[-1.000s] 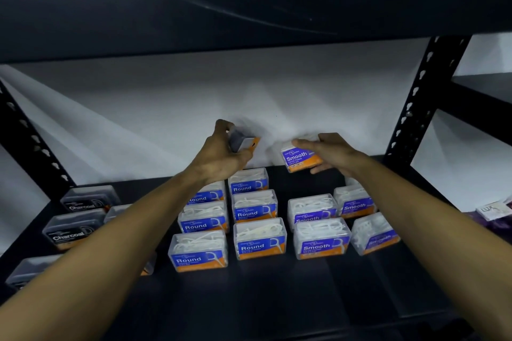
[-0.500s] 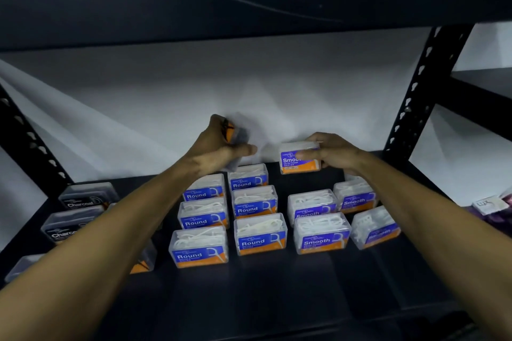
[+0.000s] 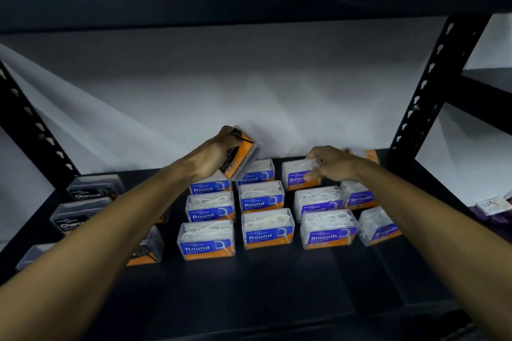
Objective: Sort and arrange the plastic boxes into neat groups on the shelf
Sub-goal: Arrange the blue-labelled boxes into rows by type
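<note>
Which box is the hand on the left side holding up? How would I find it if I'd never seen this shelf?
Start at the dark shelf with rows of little clear boxes, and find the blue Round boxes in the middle. Just above their back row, the left hand holds one box up, tilted on its side. Unlike the blue ones around it, its label is black and orange.

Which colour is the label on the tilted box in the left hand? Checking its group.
Black and orange, head view: box, left hand.

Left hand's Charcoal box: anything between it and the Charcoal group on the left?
Nothing visible. The left hand holds the Charcoal box tilted above the Round boxes; the Charcoal group lies leftward, partly hidden by the forearm.
</note>
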`<control>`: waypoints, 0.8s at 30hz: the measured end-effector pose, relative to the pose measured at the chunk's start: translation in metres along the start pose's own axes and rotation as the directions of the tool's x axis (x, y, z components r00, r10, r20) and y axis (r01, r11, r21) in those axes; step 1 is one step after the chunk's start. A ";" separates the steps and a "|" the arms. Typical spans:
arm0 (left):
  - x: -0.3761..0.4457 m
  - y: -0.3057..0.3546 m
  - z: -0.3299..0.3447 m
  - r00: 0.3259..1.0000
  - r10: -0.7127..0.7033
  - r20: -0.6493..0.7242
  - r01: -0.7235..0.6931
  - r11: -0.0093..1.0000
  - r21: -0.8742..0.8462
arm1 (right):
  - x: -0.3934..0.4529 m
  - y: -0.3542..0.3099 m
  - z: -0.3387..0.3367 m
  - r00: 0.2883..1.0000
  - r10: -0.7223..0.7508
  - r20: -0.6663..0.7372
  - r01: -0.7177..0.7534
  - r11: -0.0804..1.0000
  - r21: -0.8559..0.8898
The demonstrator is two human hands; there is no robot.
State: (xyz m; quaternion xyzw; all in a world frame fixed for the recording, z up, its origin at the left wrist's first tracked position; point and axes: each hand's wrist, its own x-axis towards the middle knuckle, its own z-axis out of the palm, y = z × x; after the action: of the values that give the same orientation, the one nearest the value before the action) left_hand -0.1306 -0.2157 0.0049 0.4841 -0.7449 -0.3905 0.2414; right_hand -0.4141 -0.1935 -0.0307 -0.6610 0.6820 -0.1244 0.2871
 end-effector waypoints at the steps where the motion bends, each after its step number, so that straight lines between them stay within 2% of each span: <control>1: 0.000 -0.003 -0.002 1.000 0.014 0.002 -0.014 0.999 0.033 | -0.001 -0.001 0.000 1.000 0.004 0.001 -0.004 1.000 -0.011; 5: -0.008 -0.004 -0.011 0.999 0.053 0.001 -0.053 0.998 0.034 | -0.003 -0.005 -0.002 1.000 0.009 0.012 -0.007 0.996 -0.094; 9: -0.017 -0.001 -0.020 0.993 0.093 0.073 -0.100 0.991 0.093 | -0.004 -0.011 -0.003 0.999 0.038 0.011 -0.036 0.983 -0.181; 15: -0.030 0.000 -0.041 0.996 0.087 0.026 -0.091 0.970 0.227 | -0.010 -0.028 0.000 0.999 0.025 0.020 -0.018 0.956 -0.293; 18: -0.032 -0.006 -0.064 0.992 0.084 -0.094 -0.058 0.965 0.256 | -0.013 -0.049 0.002 0.993 -0.101 -0.056 0.081 0.957 -0.277; 21: -0.035 -0.016 -0.092 0.972 0.097 -0.213 -0.034 0.960 0.278 | -0.012 -0.076 0.014 0.947 -0.257 -0.191 0.203 0.943 -0.263; 24: -0.040 -0.028 -0.117 0.965 0.080 -0.249 0.007 0.943 0.332 | -0.011 -0.108 0.041 0.901 -0.380 -0.212 0.325 0.911 -0.254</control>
State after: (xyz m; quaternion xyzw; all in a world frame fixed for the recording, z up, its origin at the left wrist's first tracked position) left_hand -0.0124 -0.2259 0.0506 0.5506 -0.7706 -0.1892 0.2593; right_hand -0.3025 -0.1845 -0.0016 -0.7790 0.5911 -0.1855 0.0970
